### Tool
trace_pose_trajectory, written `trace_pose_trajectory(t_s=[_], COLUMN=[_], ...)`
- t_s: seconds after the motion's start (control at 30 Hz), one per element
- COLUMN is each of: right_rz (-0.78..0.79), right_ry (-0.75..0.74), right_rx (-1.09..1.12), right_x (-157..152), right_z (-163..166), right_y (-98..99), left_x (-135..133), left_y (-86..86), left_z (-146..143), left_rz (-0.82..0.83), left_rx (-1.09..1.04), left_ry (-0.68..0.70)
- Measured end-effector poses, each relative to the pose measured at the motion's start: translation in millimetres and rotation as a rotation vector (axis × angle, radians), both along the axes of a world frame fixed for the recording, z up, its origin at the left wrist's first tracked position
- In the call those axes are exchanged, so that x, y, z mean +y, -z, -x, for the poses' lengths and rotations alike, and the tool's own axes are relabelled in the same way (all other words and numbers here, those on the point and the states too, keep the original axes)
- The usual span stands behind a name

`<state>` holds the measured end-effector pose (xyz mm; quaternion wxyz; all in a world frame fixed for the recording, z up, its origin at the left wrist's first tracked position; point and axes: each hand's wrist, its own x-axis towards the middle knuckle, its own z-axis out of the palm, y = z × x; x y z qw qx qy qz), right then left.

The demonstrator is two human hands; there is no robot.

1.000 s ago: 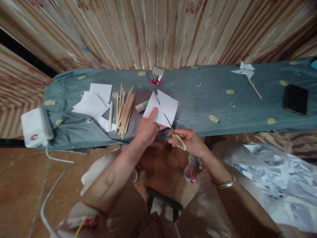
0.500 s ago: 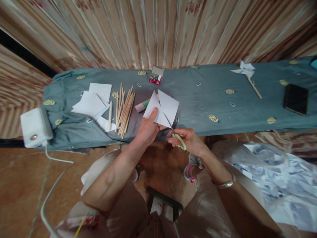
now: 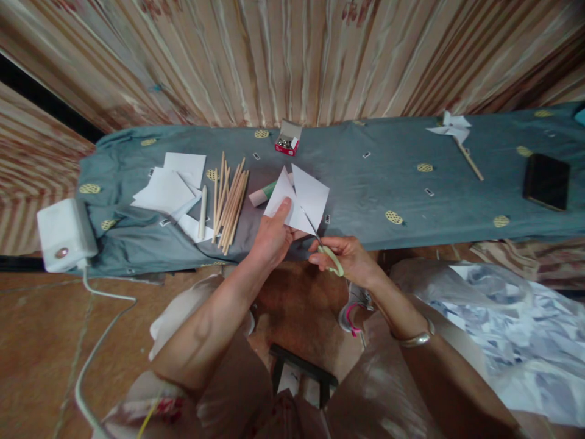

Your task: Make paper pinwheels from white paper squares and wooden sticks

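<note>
My left hand (image 3: 274,235) pinches a white paper square (image 3: 311,192) along its lower left, thumb on top. A slit runs into the paper from its upper edge. In my right hand (image 3: 345,255) are scissors (image 3: 329,260) with pale green handles, their blades at the paper's lower right corner. Part of the blades is hard to make out against the sheet. Behind the paper lies a pink and green tube-like item (image 3: 262,194), partly covered. To the left are a bundle of wooden sticks (image 3: 233,207) and a white stick-shaped piece (image 3: 203,213).
White paper sheets (image 3: 164,190) lie at the left, near a white box with a cable (image 3: 66,235). A small red box of metal pieces (image 3: 287,143) stands at the back. Rightward are a paper pinwheel (image 3: 452,129), a phone (image 3: 546,182) and a bag of paper scraps (image 3: 516,335).
</note>
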<state>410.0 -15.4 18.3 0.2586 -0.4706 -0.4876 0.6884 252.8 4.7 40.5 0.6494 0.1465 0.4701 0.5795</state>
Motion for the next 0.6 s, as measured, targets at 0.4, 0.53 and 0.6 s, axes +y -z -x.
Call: trace_pose_trajectory(t_s=[0.4, 0.53, 0.6], right_rz=[0.027, 0.032, 0.043], right_ry=[-0.085, -0.169, -0.195], right_rx=[-0.013, -0.049, -0.069], right_x=[-3, -3, -2], right_z=[-5, -10, -14], right_y=[3.1, -2.0, -5.8], left_x=[3, 10, 13], left_y=[3.8, -1.5, -4.3], left_z=[4, 13, 17], left_rz=[-0.032, -0.074, -0.076], left_rx=[0.026, -0.001, -0.005], left_ry=[-0.033, -0.068, -0.095])
